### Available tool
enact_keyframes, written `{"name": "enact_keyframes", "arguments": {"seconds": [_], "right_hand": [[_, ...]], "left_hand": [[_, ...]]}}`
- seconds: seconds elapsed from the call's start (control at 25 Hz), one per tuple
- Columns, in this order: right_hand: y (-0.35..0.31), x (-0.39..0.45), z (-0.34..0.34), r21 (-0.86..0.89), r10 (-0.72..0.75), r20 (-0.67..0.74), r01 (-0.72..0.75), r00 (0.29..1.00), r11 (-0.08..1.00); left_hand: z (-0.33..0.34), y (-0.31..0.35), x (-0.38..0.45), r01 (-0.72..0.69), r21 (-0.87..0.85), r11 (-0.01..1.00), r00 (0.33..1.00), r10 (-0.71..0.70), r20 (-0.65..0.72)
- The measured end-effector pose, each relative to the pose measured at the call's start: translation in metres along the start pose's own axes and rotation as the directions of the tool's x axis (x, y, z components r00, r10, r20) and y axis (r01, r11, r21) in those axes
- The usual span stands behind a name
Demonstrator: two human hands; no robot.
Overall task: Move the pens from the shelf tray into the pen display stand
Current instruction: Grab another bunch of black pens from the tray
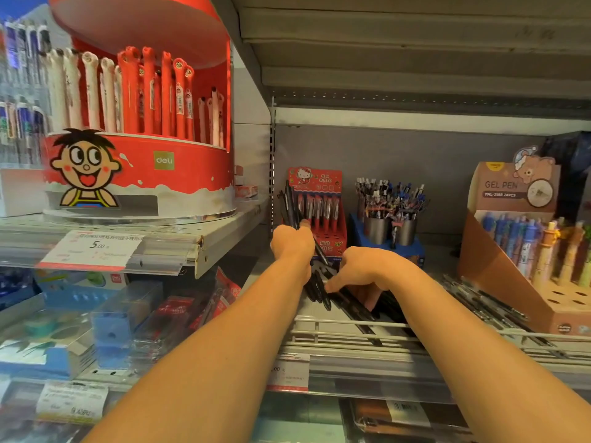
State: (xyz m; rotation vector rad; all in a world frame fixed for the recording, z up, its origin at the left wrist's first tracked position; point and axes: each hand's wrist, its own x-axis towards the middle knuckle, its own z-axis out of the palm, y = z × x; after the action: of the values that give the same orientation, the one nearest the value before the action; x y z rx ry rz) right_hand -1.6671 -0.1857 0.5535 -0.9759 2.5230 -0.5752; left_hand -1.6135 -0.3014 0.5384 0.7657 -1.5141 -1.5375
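Fanning loosely, the bundle of black pens [289, 203] clenched in the left hand [292, 243] could be spilled onto the shelf tray [319, 327], where the right hand [364, 266] pinches another from the pile [348, 302].

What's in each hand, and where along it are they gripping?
Left hand grips a bundle of black pens around the middle. Right hand reaches into loose pens; grip unclear.

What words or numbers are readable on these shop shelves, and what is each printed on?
"deli": red round pen stand.
"5.00": price tag under that stand.
"GEL PEN" and "YML-218R 24PCS": brown bear display box.
Hello Kitty box, lower price labels: print too small or blurred.
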Motion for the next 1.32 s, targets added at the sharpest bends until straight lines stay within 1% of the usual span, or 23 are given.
{"name": "enact_keyframes", "arguments": {"seconds": [0.08, 0.16, 0.32, 0.4, 0.52, 0.64, 0.8, 0.92, 1.08, 1.16, 1.24, 1.32], "right_hand": [[-0.001, -0.002, 0.001, -0.104, 0.016, -0.006, -0.016, 1.000, 0.994], [0.000, -0.004, -0.001, -0.149, 0.020, 0.018, -0.017, 1.000, 0.989], [0.004, -0.010, -0.008, -0.113, 0.028, 0.091, -0.018, 0.995, 0.993], [0.004, -0.013, -0.009, -0.137, 0.042, 0.114, -0.026, 0.993, 0.990], [-0.001, -0.013, -0.010, -0.192, 0.079, 0.115, -0.056, 0.990, 0.980], [-0.005, -0.015, -0.012, -0.189, 0.137, 0.131, -0.111, 0.982, 0.976], [-0.006, -0.018, -0.011, -0.196, 0.211, 0.157, -0.179, 0.965, 0.964], [-0.003, -0.021, -0.011, -0.180, 0.230, 0.133, -0.205, 0.964, 0.962], [0.001, -0.026, -0.013, -0.188, 0.234, 0.133, -0.207, 0.963, 0.960], [0.003, -0.028, -0.013, -0.200, 0.234, 0.138, -0.205, 0.962, 0.958], [0.008, -0.029, -0.014, -0.186, 0.227, 0.122, -0.202, 0.966, 0.962], [0.014, -0.029, -0.014, -0.154, 0.209, 0.099, -0.192, 0.973, 0.969]], "left_hand": [[0.001, 0.000, 0.002, -0.016, 0.031, 0.999, 1.000, 0.016, 0.003], [0.001, -0.002, 0.004, -0.009, 0.019, 1.000, 1.000, 0.009, 0.023], [0.001, -0.004, 0.004, 0.013, 0.038, 0.999, 1.000, -0.014, 0.024], [0.002, -0.005, 0.004, 0.023, 0.065, 0.998, 0.999, -0.025, 0.035], [0.004, -0.007, 0.004, 0.033, 0.071, 0.997, 0.998, -0.037, 0.057], [0.005, -0.008, 0.004, 0.066, 0.014, 0.998, 0.994, -0.067, 0.091], [0.006, -0.008, 0.003, 0.062, 0.022, 0.998, 0.992, -0.064, 0.109], [0.006, -0.008, 0.002, 0.056, 0.026, 0.998, 0.992, -0.058, 0.116], [0.006, -0.010, 0.000, 0.072, 0.025, 0.997, 0.983, -0.075, 0.170], [0.005, -0.008, -0.005, 0.085, 0.024, 0.996, 0.971, -0.088, 0.223], [0.004, -0.004, -0.010, 0.117, -0.039, 0.992, 0.952, -0.101, 0.288], [0.002, 0.000, -0.015, 0.133, -0.088, 0.987, 0.941, -0.098, 0.324]]}}
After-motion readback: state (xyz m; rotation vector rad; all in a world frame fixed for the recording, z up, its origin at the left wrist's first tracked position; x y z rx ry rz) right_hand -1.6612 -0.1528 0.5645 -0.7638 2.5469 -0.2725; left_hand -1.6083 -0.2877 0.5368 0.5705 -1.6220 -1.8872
